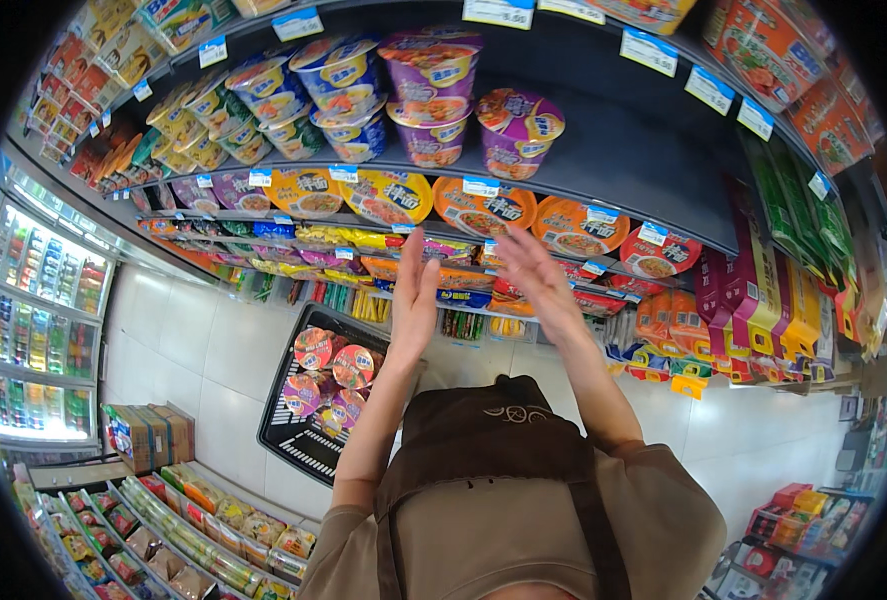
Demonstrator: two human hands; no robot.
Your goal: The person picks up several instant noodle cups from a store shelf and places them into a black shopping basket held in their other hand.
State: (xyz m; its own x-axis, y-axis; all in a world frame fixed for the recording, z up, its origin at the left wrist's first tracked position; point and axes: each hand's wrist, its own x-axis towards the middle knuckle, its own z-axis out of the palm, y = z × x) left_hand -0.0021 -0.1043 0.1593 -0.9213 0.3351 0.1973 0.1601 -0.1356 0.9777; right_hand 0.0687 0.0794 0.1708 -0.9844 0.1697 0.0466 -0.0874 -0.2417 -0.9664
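My left hand (415,296) is raised before the shelves with fingers pointing up and nothing held. Level with it, my right hand (539,285) holds nothing, its fingers loosely spread. Behind the hands are an orange noodle bowl (486,202) and another orange bowl (580,225) on a lower shelf. One purple instant noodle cup (518,139) stands singly on the shelf above. To its left is a stack of two purple cups (432,94). A black shopping basket (278,416) holds several red and purple noodle cups (338,371), partly hidden by my left forearm.
Blue-and-white price tags (481,185) line the shelf edges. Bagged noodles (353,238) fill lower rows, and hanging packs (766,307) are at right. A glass-door drinks fridge (45,322), cardboard boxes (154,435) and a snack rack (210,525) stand at left.
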